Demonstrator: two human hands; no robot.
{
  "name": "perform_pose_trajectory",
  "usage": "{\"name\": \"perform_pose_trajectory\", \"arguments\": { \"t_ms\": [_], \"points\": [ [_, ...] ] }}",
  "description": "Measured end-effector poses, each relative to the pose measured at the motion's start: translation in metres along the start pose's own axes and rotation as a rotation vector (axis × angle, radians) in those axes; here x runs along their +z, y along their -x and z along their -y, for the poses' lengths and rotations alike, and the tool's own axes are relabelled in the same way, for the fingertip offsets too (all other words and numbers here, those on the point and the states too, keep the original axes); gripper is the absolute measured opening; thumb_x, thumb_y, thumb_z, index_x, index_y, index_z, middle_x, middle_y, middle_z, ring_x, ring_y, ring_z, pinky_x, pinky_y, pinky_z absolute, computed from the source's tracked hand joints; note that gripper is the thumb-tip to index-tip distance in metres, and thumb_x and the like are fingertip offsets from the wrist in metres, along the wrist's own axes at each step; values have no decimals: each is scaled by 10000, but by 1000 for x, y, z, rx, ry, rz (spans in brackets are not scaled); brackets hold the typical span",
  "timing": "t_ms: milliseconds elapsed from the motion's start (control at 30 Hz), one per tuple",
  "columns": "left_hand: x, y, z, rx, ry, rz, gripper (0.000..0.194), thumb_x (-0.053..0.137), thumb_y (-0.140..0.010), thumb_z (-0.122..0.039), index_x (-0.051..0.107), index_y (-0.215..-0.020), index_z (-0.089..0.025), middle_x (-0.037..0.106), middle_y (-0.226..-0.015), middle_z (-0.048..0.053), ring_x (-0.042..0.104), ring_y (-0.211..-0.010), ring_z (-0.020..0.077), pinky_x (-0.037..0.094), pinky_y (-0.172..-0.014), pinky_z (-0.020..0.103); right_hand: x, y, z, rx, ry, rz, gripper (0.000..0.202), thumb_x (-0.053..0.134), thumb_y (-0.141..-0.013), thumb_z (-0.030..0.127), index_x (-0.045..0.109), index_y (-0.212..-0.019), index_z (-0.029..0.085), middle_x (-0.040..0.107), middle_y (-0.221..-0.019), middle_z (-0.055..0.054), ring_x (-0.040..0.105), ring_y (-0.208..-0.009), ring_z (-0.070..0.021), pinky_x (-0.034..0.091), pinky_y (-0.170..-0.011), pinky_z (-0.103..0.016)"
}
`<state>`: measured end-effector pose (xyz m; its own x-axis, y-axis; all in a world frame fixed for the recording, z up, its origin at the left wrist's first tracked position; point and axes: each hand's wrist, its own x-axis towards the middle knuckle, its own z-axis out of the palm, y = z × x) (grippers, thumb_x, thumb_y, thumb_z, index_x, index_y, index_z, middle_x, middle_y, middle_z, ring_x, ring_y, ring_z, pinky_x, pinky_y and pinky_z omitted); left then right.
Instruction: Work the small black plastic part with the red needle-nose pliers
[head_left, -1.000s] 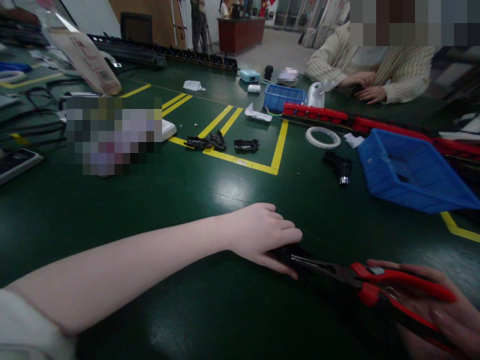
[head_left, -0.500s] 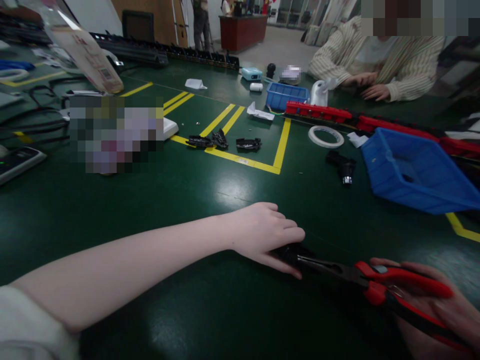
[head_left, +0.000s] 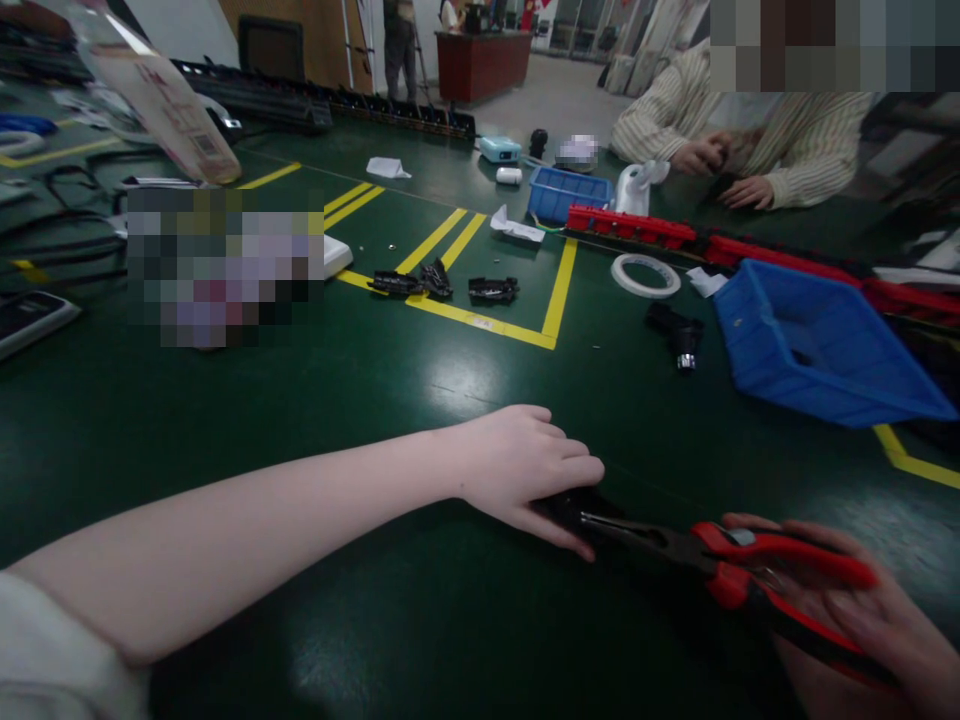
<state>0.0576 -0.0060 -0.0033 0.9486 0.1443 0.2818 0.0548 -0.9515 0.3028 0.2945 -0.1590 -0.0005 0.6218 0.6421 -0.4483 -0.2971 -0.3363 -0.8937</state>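
My left hand is closed around a small black part low over the green table; its shape is mostly hidden by my fingers and shadow. In my right hand lies a pair of red-and-black long-nose pliers, gripped by the handles. The narrow jaws point left and reach the black part between my left thumb and fingers. Whether the jaw tips are clamped on it cannot be made out. Beyond my left hand, several small black pieces lie by yellow tape lines.
To the right stand a blue bin, a black fitting with a metal end and a roll of white tape. Long red strips run behind them. A tilted bottle is at far left. Across the table sits a person in a striped sleeve.
The view has shifted slightly, moving most things a little left in the picture. My hands keep the same hold on the pliers and the black part. The person opposite has raised one hand slightly.
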Motion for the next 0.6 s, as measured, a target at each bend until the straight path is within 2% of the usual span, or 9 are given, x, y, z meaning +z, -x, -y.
{"name": "perform_pose_trajectory", "arguments": {
  "t_ms": [67,133,267,467,600],
  "points": [
    [0,0,0,8,-3,15,441,626,-798,-588,533,-828,-158,632,-762,2,566,-624,139,337,-588,278,5,4,1,33,-6,-17,561,823,-362,393,684,-892,273,743,-945,-45,713,-802,-237,576,-642,-208],
    [0,0,0,14,-4,18,449,627,-793,-595,536,-828,-156,631,-766,3,566,-630,141,338,-587,278,8,7,1,38,-12,-15,556,823,-365,391,685,-890,272,744,-934,-47,714,-790,-237,577,-637,-211],
    [0,-1,1,11,13,7,442,626,-802,-586,546,-810,-152,618,-744,-6,550,-609,127,332,-575,270,7,5,2,13,-28,-6,495,803,-447,392,685,-917,290,743,-953,-29,715,-798,-221,576,-659,-202],
    [-1,-4,1,-22,56,29,429,607,-822,-575,543,-769,-154,603,-697,-19,529,-565,110,328,-558,262,6,1,5,36,-66,-62,463,789,-475,378,693,-918,285,742,-972,-26,715,-807,-208,568,-665,-179],
    [-1,-5,1,-31,56,27,438,610,-816,-585,545,-760,-155,601,-687,-22,522,-552,106,321,-547,260,9,1,8,58,-76,-74,514,805,-406,392,697,-891,259,742,-956,-53,714,-801,-229,573,-651,-198]
  ]
}}
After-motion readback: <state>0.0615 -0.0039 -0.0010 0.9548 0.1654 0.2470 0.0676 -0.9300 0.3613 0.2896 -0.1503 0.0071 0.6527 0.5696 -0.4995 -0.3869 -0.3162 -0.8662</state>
